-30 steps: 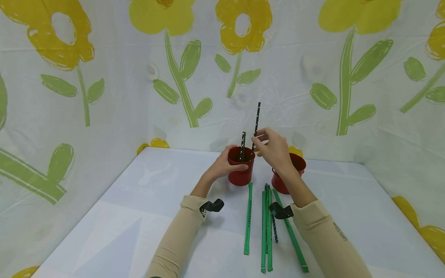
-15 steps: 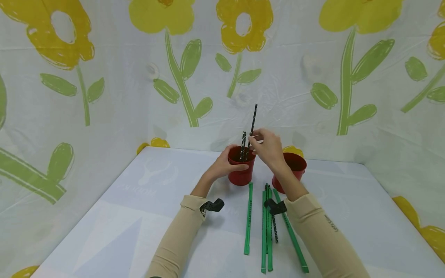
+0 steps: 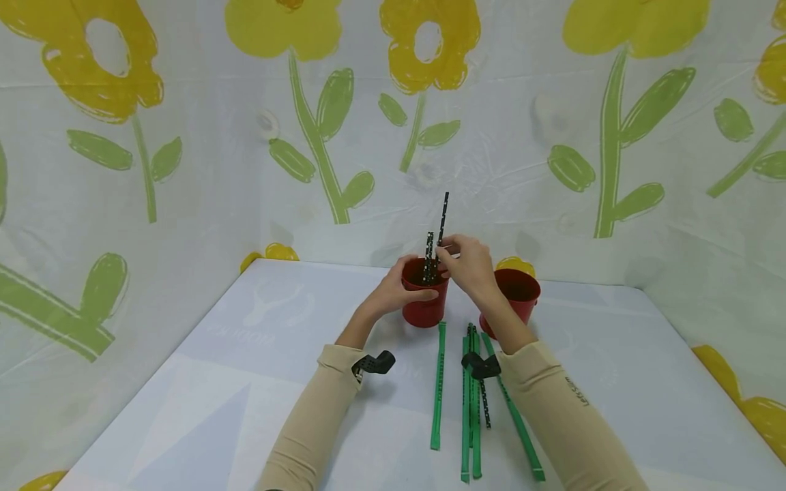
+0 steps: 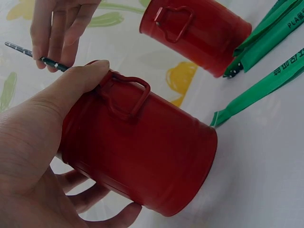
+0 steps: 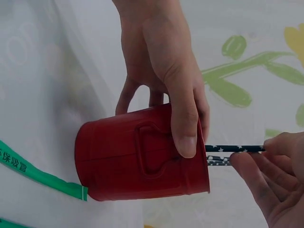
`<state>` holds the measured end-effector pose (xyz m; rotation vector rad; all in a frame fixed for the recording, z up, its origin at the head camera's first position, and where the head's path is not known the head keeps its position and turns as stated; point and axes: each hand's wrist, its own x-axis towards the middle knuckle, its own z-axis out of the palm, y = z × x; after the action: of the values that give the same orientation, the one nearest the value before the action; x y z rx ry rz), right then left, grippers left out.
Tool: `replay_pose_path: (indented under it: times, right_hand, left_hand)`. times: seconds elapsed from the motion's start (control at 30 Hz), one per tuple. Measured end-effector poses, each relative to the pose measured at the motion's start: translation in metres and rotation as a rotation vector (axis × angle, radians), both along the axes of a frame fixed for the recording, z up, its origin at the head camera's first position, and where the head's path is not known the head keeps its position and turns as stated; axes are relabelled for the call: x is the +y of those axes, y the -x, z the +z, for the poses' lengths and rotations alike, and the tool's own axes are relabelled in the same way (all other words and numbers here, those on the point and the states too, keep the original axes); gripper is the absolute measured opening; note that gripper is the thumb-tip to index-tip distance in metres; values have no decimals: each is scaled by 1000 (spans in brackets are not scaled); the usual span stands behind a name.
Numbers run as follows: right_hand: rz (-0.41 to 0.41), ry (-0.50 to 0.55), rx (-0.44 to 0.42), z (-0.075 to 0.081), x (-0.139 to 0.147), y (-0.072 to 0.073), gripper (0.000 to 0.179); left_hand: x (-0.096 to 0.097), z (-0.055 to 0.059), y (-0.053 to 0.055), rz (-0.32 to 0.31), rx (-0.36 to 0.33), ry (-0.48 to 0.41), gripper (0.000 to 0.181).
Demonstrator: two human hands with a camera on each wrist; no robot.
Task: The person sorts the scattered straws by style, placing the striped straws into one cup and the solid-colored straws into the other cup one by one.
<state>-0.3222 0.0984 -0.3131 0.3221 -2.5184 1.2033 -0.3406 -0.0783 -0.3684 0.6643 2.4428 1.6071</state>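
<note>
A small red metal bucket [image 3: 424, 312] stands on the table, and my left hand [image 3: 393, 293] grips it round the rim, thumb across the near side. My right hand [image 3: 471, 267] pinches a black drinking straw [image 3: 443, 217] patterned with white stars, above the mouth of that bucket. The straw is nearly upright, its lower end inside the bucket and hidden in the right wrist view. Shorter-looking black straws with white dots [image 3: 428, 251] lean in the same bucket beside it. The left wrist view shows the bucket's folded wire handle [image 4: 126, 97] near my thumb.
A second red bucket [image 3: 518, 286] stands just right, partly behind my right forearm. Several green wrapped straws [image 3: 439, 389] lie on the white table [image 3: 276, 382] in front of the buckets, with a bare black straw [image 3: 486, 409] among them. A flower-printed cloth [image 3: 491, 177] hangs behind.
My right hand has moved left and slightly down, lowering the starred straw further into the left bucket, closer to the dotted straws. My left hand has stayed on the bucket.
</note>
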Motion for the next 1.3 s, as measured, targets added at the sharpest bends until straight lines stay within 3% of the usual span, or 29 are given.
replay_pose_path:
  times: [0.13,0.3,0.53,0.87,1.3]
  right_hand:
    - [0,-2,-5,-1,-1,1,30]
    - [4,-5,-6,-1,-1,2,32]
    - [8,5,-24,1,-1,2,30]
    - [4,14,-21,2,4,-1,28]
    - [32,27,-17,5,8,-16,31]
  left_hand:
    - [-1,5,-6,-3,6,4,87]
    - [-1,5,-5,-9,3,2,86]
    - [1,-25,19,30,35,-4,95]
    - [3,-26,20,37,52,-3,94]
    - [2,-26,19,41,51,-5,92]
